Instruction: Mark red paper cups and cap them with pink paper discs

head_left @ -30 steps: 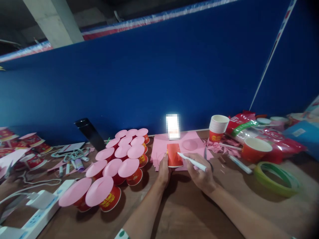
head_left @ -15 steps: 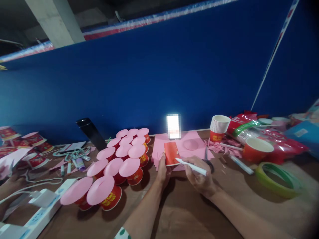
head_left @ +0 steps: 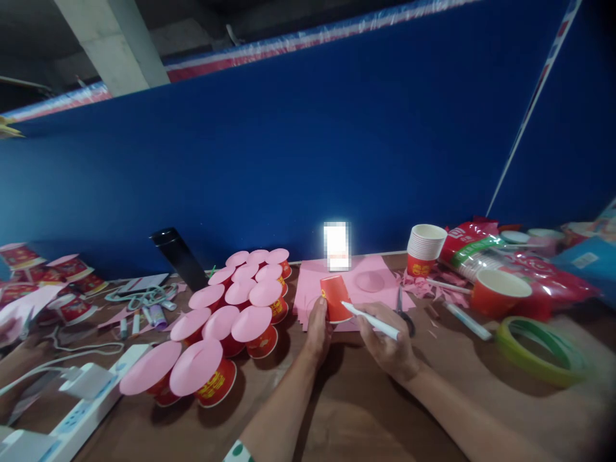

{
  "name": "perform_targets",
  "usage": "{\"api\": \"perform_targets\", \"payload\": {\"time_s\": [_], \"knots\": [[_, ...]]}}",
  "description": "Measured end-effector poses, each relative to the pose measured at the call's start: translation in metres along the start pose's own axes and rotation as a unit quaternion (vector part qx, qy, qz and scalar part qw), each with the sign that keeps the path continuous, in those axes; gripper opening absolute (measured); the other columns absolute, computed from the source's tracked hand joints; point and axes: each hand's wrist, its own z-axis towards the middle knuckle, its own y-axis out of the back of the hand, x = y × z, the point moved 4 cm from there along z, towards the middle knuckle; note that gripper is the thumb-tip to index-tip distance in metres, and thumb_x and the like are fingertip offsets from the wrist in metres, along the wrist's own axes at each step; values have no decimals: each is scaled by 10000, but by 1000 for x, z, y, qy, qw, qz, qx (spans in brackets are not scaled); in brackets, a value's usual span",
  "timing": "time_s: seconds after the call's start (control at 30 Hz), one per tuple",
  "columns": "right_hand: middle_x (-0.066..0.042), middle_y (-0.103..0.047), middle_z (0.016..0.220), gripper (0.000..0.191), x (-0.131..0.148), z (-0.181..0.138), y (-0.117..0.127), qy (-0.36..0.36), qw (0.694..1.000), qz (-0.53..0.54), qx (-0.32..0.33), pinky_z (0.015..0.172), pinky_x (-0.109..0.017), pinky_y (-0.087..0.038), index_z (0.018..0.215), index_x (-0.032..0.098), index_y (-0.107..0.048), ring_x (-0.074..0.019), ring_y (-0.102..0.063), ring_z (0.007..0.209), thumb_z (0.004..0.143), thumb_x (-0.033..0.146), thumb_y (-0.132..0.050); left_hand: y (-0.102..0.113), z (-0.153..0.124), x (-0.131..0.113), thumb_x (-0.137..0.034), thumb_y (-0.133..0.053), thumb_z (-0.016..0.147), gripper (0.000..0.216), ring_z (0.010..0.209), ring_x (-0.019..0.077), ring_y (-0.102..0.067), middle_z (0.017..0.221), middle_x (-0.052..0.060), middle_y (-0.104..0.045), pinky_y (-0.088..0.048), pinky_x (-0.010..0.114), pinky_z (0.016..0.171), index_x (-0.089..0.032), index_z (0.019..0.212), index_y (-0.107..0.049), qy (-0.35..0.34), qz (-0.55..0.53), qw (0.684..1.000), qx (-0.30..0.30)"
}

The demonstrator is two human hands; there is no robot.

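Note:
My left hand grips a red paper cup, turned upside down on a stack of pink paper sheets. My right hand holds a white pen whose tip touches the cup's base on the right. A cut pink disc lies on the paper just behind the cup. Scissors lie right of my right hand.
Several red cups capped with pink discs fill the left. A stack of cups, an open red cup, plastic bags, a green tape ring sit right. A power strip, cables and a black flask lie left. Another person's hand is at far left.
The cup has turned under my left hand while the pen tip has stayed against its base. Both hands have barely shifted.

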Motion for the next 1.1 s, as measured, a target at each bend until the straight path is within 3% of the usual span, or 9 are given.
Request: {"api": "perform_targets", "payload": {"time_s": [0.47, 1.1], "knots": [[-87, -683, 909, 200, -5, -5, -4, 1, 1000, -4, 29, 727, -337, -510, 1029, 186, -619, -190, -631, 814, 882, 151, -487, -3, -1, 0, -442, -575, 806, 309, 1002, 219, -608, 965, 68, -685, -450, 333, 893, -165, 933, -620, -19, 25, 999, 39], [-80, -678, 862, 194, -6, -4, -5, 0, 999, -26, 40, 716, -342, -501, 1006, 187, -622, -192, -627, 791, 896, 174, -462, -3, -5, -3, -474, -590, 786, 357, 1025, 228, -598, 1041, 80, -667, -459, 353, 883, -168, 970, -612, -17, 34, 999, 25]]}}
